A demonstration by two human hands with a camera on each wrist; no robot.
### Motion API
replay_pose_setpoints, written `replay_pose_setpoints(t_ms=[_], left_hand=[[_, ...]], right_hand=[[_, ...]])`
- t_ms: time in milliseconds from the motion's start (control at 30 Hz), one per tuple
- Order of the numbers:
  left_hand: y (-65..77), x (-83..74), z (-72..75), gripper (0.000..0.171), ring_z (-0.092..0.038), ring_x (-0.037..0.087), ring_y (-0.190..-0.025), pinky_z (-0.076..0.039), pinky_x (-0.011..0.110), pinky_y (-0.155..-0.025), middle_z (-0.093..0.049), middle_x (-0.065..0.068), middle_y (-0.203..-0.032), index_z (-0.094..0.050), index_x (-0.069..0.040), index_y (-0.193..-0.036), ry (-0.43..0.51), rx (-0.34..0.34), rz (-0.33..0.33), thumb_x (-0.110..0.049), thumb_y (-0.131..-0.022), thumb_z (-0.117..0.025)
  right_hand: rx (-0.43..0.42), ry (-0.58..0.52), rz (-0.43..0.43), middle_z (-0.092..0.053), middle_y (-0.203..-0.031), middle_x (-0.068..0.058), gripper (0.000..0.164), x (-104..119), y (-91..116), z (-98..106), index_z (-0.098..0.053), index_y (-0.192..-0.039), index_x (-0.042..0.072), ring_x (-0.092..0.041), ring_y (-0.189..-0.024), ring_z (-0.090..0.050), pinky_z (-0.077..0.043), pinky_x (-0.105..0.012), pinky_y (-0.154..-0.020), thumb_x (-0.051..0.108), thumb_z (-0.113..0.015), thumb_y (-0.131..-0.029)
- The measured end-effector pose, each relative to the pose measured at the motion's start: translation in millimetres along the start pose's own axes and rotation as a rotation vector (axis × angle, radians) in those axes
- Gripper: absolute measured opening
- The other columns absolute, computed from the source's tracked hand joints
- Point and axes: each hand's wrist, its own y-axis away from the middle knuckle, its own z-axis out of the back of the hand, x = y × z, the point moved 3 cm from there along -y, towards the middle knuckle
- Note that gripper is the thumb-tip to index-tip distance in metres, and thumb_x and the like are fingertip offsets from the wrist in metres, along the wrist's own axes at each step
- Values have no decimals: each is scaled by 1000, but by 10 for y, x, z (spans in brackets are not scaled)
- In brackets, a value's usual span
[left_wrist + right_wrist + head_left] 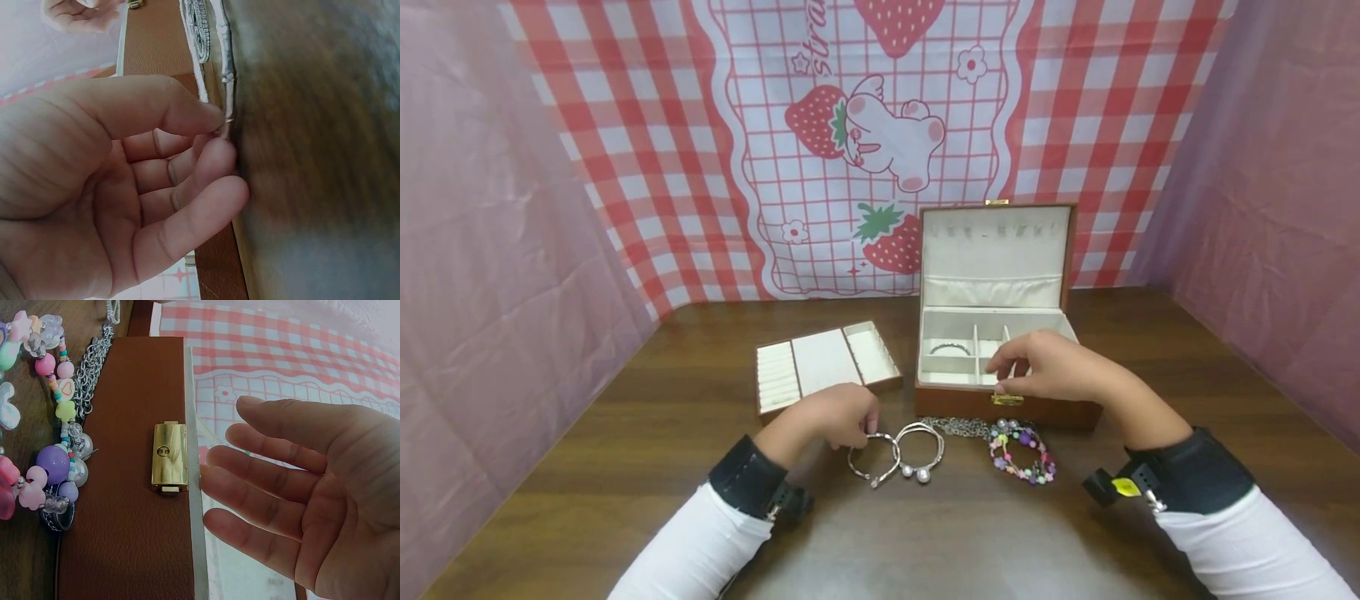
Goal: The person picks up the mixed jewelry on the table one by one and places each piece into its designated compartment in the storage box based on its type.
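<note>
Between thumb and fingertips my left hand (842, 414) pinches a silver bangle (898, 454), whose bamboo-like segments show in the left wrist view. Beside it lies another silver bangle (942, 446) with two pearl-like balls at its ends. My right hand (1054, 367) hovers over the front edge of an open brown jewelry box (955, 402), near its gold clasp (169, 456). Its fingers are loosely bent and hold nothing in the right wrist view. Inside the box, a dark thin bracelet (950, 346) sits in a left compartment; my right hand hides part of the other compartments.
A lift-out tray (823, 358) with ring rolls stands left of the box. In front of the box lie a silver chain (958, 427) and a colorful beaded bracelet (1022, 454) with a ring beside it. A strawberry-print cloth (865, 150) hangs behind the wooden table (685, 400).
</note>
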Motion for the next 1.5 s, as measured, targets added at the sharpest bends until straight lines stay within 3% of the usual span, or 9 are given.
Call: replay_pose_setpoints(t_ms=[300, 567, 800, 1067, 1233, 1367, 1500], left_hand=[[2, 32, 37, 7, -63, 17, -48, -55, 26, -45, -60, 3, -64, -62, -3, -83, 210, -60, 37, 3, -85, -63], [27, 49, 105, 7, -61, 16, -48, -55, 27, -44, -59, 5, -70, -60, -3, -86, 255, -138, 33, 3, -85, -63], [78, 34, 229, 6, -60, 12, -44, -53, 26, -45, -60, 2, -67, -63, -6, -86, 224, -225, 1, -1, -83, -63], [103, 6, 367, 11, -59, 7, -45, -51, 23, -56, -59, -4, -64, -64, -9, -84, 248, -365, -22, -1, -78, -60], [94, -70, 405, 11, -58, 5, -48, -47, 22, -54, -59, -6, -62, -65, -10, -82, 258, -467, -39, -3, -75, -60], [75, -135, 424, 13, -60, 6, -50, -52, 22, -50, -60, -3, -67, -67, -5, -87, 337, -498, -34, -1, -77, -59], [42, -199, 465, 13, -66, 15, -54, -56, 25, -48, -61, 2, -76, -66, -1, -92, 441, -518, -37, 0, -81, -58]], right_hand=[[-22, 3, -6, -71, -92, 0, 16, -4, 14, 46, -74, -99, 8, -8, -77, -64, -56, -27, -66, 13, -76, -84], [-69, -11, 9, -69, -101, -1, 28, 57, 23, 109, -72, -105, 9, -13, -83, -65, -58, -29, -64, 21, -81, -81], [-107, -25, 41, -67, -105, -5, 33, 80, 16, 113, -70, -108, 7, -22, -89, -66, -60, -36, -66, 14, -82, -77], [-141, -27, 66, -64, -113, -6, 46, 91, 1, 123, -66, -116, 6, -24, -100, -62, -59, -41, -77, 18, -85, -76], [-195, -38, 107, -62, -116, -6, 51, 99, -3, 115, -64, -119, 4, -21, -102, -60, -59, -37, -80, 20, -85, -76], [-227, -108, 132, -61, -116, -9, 50, 117, -15, 90, -62, -118, 1, -25, -102, -61, -59, -34, -79, 13, -85, -75], [-265, -160, 137, -61, -115, -12, 48, 127, -32, 77, -61, -116, -1, -29, -102, -62, -60, -33, -77, 8, -84, -75]])
